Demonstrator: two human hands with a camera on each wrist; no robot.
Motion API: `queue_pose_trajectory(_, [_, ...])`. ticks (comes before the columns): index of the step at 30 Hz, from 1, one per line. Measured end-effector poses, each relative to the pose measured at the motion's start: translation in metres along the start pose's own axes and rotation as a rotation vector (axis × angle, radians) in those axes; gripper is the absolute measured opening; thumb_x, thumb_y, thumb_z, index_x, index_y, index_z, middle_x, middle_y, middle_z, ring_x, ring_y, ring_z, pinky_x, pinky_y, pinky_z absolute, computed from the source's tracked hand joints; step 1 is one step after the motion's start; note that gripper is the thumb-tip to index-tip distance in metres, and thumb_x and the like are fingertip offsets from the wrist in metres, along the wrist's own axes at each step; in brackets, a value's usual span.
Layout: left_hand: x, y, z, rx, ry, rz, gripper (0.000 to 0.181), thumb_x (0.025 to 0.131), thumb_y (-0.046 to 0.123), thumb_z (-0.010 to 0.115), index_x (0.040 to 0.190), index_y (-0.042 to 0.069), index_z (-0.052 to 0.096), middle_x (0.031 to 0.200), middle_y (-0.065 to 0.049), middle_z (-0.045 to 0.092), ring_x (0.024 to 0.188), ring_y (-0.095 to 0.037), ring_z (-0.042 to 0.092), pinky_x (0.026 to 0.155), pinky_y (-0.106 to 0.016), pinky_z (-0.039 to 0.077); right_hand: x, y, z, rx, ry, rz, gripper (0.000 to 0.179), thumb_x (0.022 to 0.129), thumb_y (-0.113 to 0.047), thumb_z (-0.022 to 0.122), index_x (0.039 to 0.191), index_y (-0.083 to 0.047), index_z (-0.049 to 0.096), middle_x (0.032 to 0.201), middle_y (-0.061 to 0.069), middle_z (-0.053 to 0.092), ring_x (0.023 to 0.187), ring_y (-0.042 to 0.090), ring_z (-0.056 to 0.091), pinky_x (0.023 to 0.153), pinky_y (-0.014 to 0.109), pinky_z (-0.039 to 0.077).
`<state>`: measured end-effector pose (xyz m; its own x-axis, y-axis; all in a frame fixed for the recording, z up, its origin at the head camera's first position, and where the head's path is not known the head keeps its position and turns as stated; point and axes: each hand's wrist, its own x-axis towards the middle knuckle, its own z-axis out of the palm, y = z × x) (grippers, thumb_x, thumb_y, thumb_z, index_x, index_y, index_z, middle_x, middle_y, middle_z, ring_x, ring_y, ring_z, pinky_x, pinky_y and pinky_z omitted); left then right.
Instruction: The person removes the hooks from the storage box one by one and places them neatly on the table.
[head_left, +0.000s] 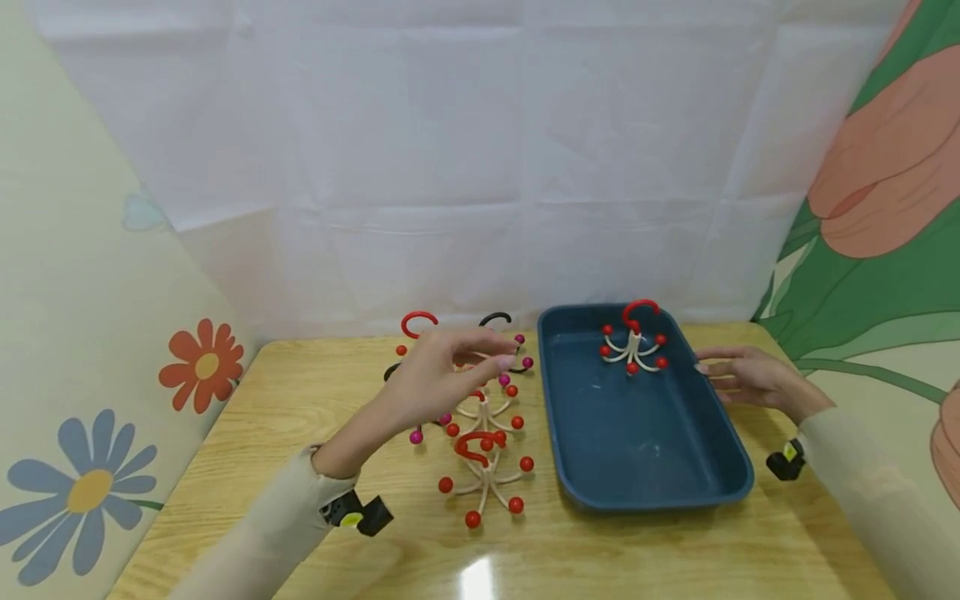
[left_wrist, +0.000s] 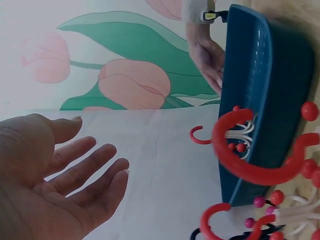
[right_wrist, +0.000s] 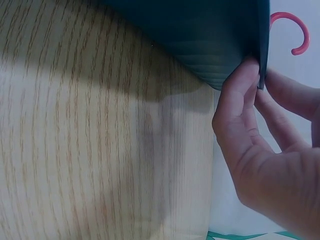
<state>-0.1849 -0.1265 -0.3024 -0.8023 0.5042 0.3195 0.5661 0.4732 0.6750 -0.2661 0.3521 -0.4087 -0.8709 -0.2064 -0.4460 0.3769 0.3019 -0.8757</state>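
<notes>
My left hand (head_left: 442, 371) hovers above a group of small rack-like hangers, its fingers extended and nothing held. Closest to me on the table stands a hanger with a red hook (head_left: 487, 475), its cream arms spread and tipped with red balls. In the left wrist view a red hook (left_wrist: 260, 170) looms large beside the left hand (left_wrist: 75, 185). My right hand (head_left: 753, 379) pinches the right rim of a dark blue tray (head_left: 637, 442), with thumb and fingers on either side of the rim (right_wrist: 264, 45). One red-hooked hanger (head_left: 633, 346) stands inside, toward the tray's back.
Behind the left hand are more hangers, among them one with a black hook (head_left: 495, 318) and magenta balls and another with a red hook (head_left: 418, 318). The wooden table (head_left: 300, 433) ends at a white sheet (head_left: 420, 167); flower-patterned walls flank both sides.
</notes>
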Motion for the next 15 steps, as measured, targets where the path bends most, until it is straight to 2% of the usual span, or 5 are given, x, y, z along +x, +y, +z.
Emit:
queue_pose_trajectory(3, [0.013, 0.005, -0.005, -0.014, -0.025, 0.016, 0.027, 0.104, 0.029, 0.069, 0.128, 0.020, 0.076, 0.128, 0.001, 0.077, 0.109, -0.015, 0.076, 0.091, -0.038, 0.062, 0.000, -0.001, 0.000, 0.001, 0.005, 0.002, 0.067, 0.108, -0.019, 0.060, 0.165, 0.000, 0.028, 0.101, -0.015, 0.075, 0.095, 0.005, 0.074, 0.084, 0.030, 0.063])
queue_pose_trajectory(8, [0.035, 0.013, -0.010, -0.012, -0.065, -0.007, 0.032, 0.107, 0.034, 0.064, 0.133, 0.020, 0.074, 0.133, 0.000, 0.075, 0.116, -0.015, 0.074, 0.098, -0.040, 0.061, 0.001, -0.001, 0.000, 0.000, 0.011, 0.005, 0.067, 0.108, -0.020, 0.061, 0.164, 0.000, 0.031, 0.101, -0.015, 0.075, 0.095, 0.005, 0.074, 0.083, 0.030, 0.063])
queue_pose_trajectory(15, [0.065, 0.021, -0.009, 0.021, -0.091, 0.003, 0.036, 0.108, 0.038, 0.061, 0.137, 0.018, 0.071, 0.138, -0.001, 0.072, 0.120, -0.019, 0.073, 0.099, -0.040, 0.060, 0.001, 0.000, 0.001, 0.004, 0.008, -0.003, 0.065, 0.107, -0.021, 0.062, 0.163, -0.002, 0.035, 0.101, -0.015, 0.075, 0.094, 0.005, 0.074, 0.080, 0.030, 0.063])
